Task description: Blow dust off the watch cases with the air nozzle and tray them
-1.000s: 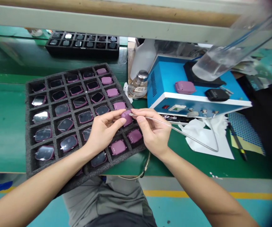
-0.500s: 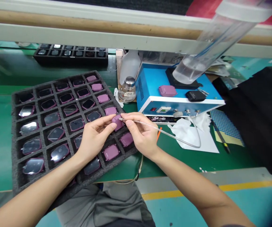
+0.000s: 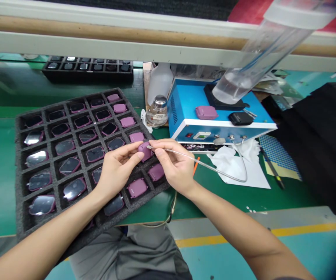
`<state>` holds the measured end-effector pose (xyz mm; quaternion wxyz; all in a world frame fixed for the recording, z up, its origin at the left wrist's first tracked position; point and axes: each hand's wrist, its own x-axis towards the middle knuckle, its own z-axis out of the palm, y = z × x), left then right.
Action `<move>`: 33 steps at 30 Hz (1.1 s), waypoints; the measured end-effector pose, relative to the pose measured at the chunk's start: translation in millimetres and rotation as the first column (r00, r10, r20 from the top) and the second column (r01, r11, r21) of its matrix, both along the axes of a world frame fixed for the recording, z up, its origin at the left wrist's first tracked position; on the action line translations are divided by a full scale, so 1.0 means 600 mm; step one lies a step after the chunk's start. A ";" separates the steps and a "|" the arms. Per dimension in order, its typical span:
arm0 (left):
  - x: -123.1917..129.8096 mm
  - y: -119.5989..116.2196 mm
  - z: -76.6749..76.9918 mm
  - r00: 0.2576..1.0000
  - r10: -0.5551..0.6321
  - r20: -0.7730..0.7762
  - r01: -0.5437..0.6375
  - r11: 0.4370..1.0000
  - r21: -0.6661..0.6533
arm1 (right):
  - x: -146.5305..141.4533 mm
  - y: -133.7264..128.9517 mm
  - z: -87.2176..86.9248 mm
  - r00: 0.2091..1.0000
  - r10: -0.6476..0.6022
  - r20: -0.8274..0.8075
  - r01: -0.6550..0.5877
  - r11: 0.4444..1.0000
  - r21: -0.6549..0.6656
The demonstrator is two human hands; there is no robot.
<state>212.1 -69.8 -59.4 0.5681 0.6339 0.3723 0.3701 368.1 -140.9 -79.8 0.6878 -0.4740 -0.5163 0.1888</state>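
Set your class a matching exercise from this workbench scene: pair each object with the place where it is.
Objects
1. Purple rounded-square casing
2. Thin clear tube with metal tip
3. Black rounded-square casing
4. Small glass jar with metal cap

Places
A. Pinched in the right hand
B. Beside the left side of the blue instrument box
C. Held by the left hand
D. On top of the blue instrument box

Pairs: 1-C, 2-A, 3-D, 4-B

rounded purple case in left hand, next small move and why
Probably hold the rounded purple plastic case steady in the left hand and ease the thin clear tube's metal tip along its edge: the right hand has that tip at the case.
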 end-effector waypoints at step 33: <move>0.001 -0.001 0.003 0.999 -0.003 -0.037 0.002 1.000 -0.018 | 0.000 -0.001 0.000 1.000 0.005 0.000 -0.005 1.000 -0.006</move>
